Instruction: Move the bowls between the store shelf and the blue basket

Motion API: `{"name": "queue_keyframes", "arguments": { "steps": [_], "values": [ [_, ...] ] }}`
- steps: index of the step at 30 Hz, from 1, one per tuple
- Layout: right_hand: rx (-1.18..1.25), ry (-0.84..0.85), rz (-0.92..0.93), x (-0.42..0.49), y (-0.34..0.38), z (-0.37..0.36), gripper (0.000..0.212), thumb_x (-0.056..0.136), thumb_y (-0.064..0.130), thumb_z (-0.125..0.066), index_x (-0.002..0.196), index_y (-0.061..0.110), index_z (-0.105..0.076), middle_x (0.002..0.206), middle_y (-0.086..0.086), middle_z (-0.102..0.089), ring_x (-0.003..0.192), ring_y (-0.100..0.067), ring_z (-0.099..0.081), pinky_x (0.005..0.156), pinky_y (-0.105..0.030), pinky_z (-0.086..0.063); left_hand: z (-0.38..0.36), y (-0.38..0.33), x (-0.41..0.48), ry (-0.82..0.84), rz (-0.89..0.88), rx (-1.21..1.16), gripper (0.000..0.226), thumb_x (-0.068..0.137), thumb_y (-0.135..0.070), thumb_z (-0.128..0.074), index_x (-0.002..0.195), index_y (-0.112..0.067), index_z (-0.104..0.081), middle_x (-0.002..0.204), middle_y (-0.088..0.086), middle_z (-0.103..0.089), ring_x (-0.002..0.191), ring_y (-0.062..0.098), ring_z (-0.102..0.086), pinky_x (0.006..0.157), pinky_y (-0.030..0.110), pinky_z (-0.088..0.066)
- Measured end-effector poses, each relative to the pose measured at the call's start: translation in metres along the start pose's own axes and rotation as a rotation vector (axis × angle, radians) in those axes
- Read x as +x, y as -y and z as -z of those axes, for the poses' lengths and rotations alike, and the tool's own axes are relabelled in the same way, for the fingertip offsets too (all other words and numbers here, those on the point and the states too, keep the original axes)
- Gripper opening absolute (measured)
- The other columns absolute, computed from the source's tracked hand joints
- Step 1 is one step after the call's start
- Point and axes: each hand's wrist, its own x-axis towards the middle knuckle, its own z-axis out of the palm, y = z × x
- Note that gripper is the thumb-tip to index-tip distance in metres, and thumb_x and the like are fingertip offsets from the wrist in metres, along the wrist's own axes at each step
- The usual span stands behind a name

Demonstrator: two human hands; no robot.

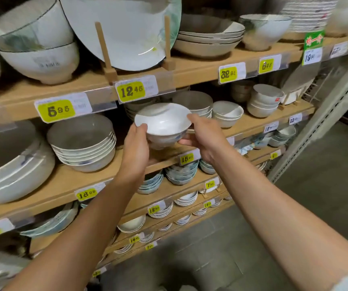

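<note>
Shelf price tags 1245, 596; left hand, right hand grip bowl.

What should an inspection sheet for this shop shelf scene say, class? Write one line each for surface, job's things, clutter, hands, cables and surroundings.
surface: wooden shelf in tiers, with yellow price tags on the edges.
job's things: held bowls, white, in front of the middle tier; blue basket not in view.
clutter: bowl stack; large plate on a wooden stand.
hands: left hand and right hand grip opposite sides of the held bowls.
cables: nothing seen.
surroundings: grey floor; metal upright.
</note>
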Motion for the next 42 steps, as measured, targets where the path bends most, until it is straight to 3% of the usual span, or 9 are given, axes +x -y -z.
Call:
{"name": "queue_keyframes", "arguments": {
  "steps": [5,11,17,21,24,27,30,33,42],
  "values": [
    [-0.038,0.088,0.003,0.03,0.003,-0.013,0.018,0.095,0.018,-0.052,0.098,0.004,-0.063,0.089,-0.014,-0.061,0.068,-0.026,-0.064,0.059,-0.032,-0.06,-0.009,-0.006,0.028,-0.235,-0.063,0.101,0.03,0.083,-0.044,-0.038,0.085,-0.027,-0.063,0.103,0.0,-0.068,0.104,0.021,-0.061,0.101,0.047,-0.046],
    [-0.054,0.199,0.056,0.05,0.008,-0.008,0.023,0.094,0.023,-0.056,0.075,0.014,-0.066,0.062,0.0,-0.067,0.06,-0.022,-0.067,0.054,-0.028,-0.059,-0.017,0.002,0.032,-0.4,-0.069,-0.017,0.029,0.094,-0.03,-0.038,0.077,-0.026,-0.061,0.088,0.002,-0.063,0.085,0.018,-0.059,0.084,0.043,-0.054],
    [-0.031,0.266,0.057,0.067,0.016,-0.008,0.02,0.095,0.023,-0.055,0.081,0.014,-0.066,0.066,-0.001,-0.072,0.067,-0.023,-0.072,0.058,-0.03,-0.061,-0.024,-0.008,0.04,-0.381,-0.084,-0.003,0.029,0.092,-0.029,-0.038,0.093,-0.026,-0.066,0.105,0.0,-0.07,0.099,0.011,-0.066,0.078,0.029,-0.058],
    [-0.067,0.197,0.045,0.087,0.011,-0.012,0.021,0.097,0.023,-0.051,0.088,0.01,-0.066,0.09,-0.013,-0.074,0.07,-0.024,-0.073,0.062,-0.029,-0.059,-0.029,-0.008,0.057,-0.371,-0.084,0.113,0.033,0.085,-0.035,-0.036,0.094,-0.019,-0.063,0.106,0.005,-0.07,0.094,0.017,-0.067,0.083,0.041,-0.058],
    [-0.138,0.191,0.038,0.092,-0.001,-0.015,0.026,0.099,0.024,-0.05,0.104,0.005,-0.066,0.101,-0.016,-0.071,0.067,-0.022,-0.073,0.078,-0.038,-0.06,-0.03,-0.001,0.067,-0.448,-0.057,0.218,0.048,0.077,-0.043,-0.035,0.1,-0.013,-0.065,0.113,0.01,-0.067,0.105,0.03,-0.061,0.099,0.051,-0.046],
    [-0.213,0.182,0.105,0.093,-0.009,-0.016,0.027,0.098,0.025,-0.052,0.089,0.004,-0.066,0.078,-0.006,-0.067,0.056,-0.011,-0.069,0.082,-0.043,-0.059,-0.031,0.008,0.075,-0.495,-0.038,0.288,0.064,0.078,-0.043,-0.031,0.118,-0.004,-0.062,0.127,0.015,-0.061,0.119,0.033,-0.051,0.107,0.047,-0.036],
    [-0.343,0.13,0.191,0.093,-0.008,-0.019,0.031,0.096,0.028,-0.053,0.069,0.012,-0.057,0.059,-0.004,-0.057,0.062,-0.025,-0.07,0.079,-0.045,-0.058,-0.03,0.015,0.078,-0.502,-0.018,0.332,0.054,0.088,-0.035,-0.032,0.12,-0.003,-0.061,0.129,0.016,-0.059,0.121,0.035,-0.048,0.108,0.047,-0.034],
    [-0.46,0.093,0.239,0.095,-0.009,-0.02,0.037,0.095,0.03,-0.053,0.062,0.013,-0.052,0.065,-0.01,-0.056,0.079,-0.042,-0.066,0.078,-0.05,-0.052,-0.03,0.021,0.083,-0.491,-0.002,0.353,0.046,0.095,-0.027,-0.031,0.119,-0.001,-0.06,0.128,0.018,-0.059,0.119,0.036,-0.049,0.107,0.046,-0.035],
    [-0.501,0.046,0.346,0.096,-0.023,-0.023,0.033,0.095,0.025,-0.054,0.071,0.002,-0.056,0.075,-0.024,-0.066,0.076,-0.04,-0.063,0.078,-0.052,-0.051,-0.034,0.034,0.089,-0.48,0.031,0.34,0.045,0.099,-0.022,-0.029,0.123,0.004,-0.057,0.128,0.019,-0.058,0.118,0.034,-0.05,0.105,0.041,-0.036]
  ]
}}
